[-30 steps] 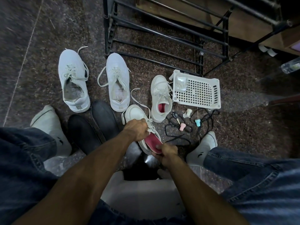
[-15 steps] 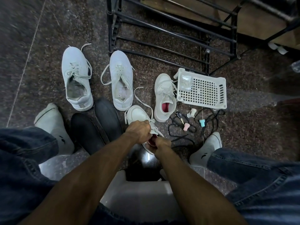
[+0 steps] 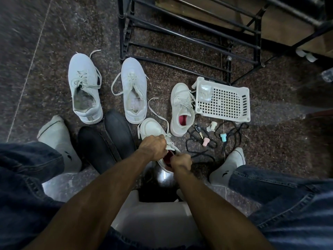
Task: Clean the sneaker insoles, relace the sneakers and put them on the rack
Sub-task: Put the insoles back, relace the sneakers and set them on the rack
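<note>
A small white sneaker [image 3: 151,129] with a red insole [image 3: 168,156] lies on the floor between my feet. My left hand [image 3: 153,147] grips its tongue and laces. My right hand [image 3: 181,162] is curled at the shoe's opening, its fingers on the red insole inside. The matching small sneaker [image 3: 182,109] stands beyond, red lining showing. Two larger white sneakers [image 3: 84,87] [image 3: 134,89] stand further left, laced loosely. The black metal shoe rack [image 3: 189,38] is at the top.
A white perforated basket [image 3: 225,101] lies beside the rack. Loose black laces [image 3: 232,134], keys and small coloured caps [image 3: 205,141] scatter near my right foot. Two dark insoles [image 3: 108,141] lie by my left foot. A white stool edge [image 3: 155,213] sits below my arms.
The red insole, mostly out of the shoe a second ago, now sits almost wholly inside it. My right hand moved forward into the opening.
</note>
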### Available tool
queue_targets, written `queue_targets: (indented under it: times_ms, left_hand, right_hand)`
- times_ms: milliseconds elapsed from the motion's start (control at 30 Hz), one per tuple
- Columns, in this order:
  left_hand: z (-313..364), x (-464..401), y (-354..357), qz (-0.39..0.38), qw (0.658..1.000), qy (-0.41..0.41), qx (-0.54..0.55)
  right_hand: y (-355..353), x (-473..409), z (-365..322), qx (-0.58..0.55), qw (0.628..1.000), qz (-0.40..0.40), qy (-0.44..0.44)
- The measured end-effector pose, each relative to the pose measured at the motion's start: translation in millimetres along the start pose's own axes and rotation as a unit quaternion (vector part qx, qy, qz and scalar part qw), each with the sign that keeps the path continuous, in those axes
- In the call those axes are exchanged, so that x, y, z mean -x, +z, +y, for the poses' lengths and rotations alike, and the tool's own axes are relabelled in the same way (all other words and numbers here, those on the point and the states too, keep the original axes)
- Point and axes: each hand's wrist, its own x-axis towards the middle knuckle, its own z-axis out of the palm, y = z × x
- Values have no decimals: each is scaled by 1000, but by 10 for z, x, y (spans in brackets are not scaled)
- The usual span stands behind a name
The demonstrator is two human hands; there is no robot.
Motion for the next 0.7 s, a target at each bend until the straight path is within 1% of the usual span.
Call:
queue_targets:
  times_ms: [67, 100, 167, 200, 233, 300, 333, 400, 433, 467, 500, 567, 633, 700]
  left_hand:
    - [-2, -12, 6, 0, 1000, 2, -1]
    - [1, -13, -4, 2, 1000, 4, -4]
    - [17, -4, -44, 8, 1000, 4, -12]
    - [24, -1, -59, 11, 1000, 7, -17]
    - [30, 3, -71, 10, 1000, 10, -21]
    - [28, 17, -88, 7, 1000, 12, -23]
    - [26, 20, -89, 4, 1000, 12, -21]
    - [28, 26, -95, -2, 1000, 9, -16]
    - [36, 35, -105, -2, 1000, 8, -16]
    - [43, 39, -112, 0, 1000, 7, -18]
    - [50, 42, -116, 4, 1000, 8, -19]
    - [50, 47, -110, 7, 1000, 6, -17]
    - [59, 60, -110, 11, 1000, 1, -12]
    - [55, 60, -100, 12, 1000, 3, -10]
  right_hand:
    - [-59, -35, -27, 91, 994, -46, -47]
    - [-86, -46, -41, 141, 985, -65, -78]
    - [-143, -38, -66, 248, 954, -77, -148]
    - [-189, -22, -79, 309, 931, -69, -184]
    - [-243, -11, -75, 377, 896, -54, -228]
    - [-365, -5, -47, 497, 799, -34, -337]
    - [-424, -5, -26, 535, 751, -49, -383]
    - [-508, -51, 49, 589, 662, -117, -449]
    - [-528, -88, 102, 613, 627, -148, -458]
    - [-537, -126, 146, 632, 602, -165, -459]
    - [-536, -157, 177, 646, 584, -171, -461]
    - [-509, -176, 191, 656, 567, -176, -466]
    - [-461, -162, 165, 665, 567, -186, -449]
    - [-388, -147, 134, 670, 578, -199, -421]
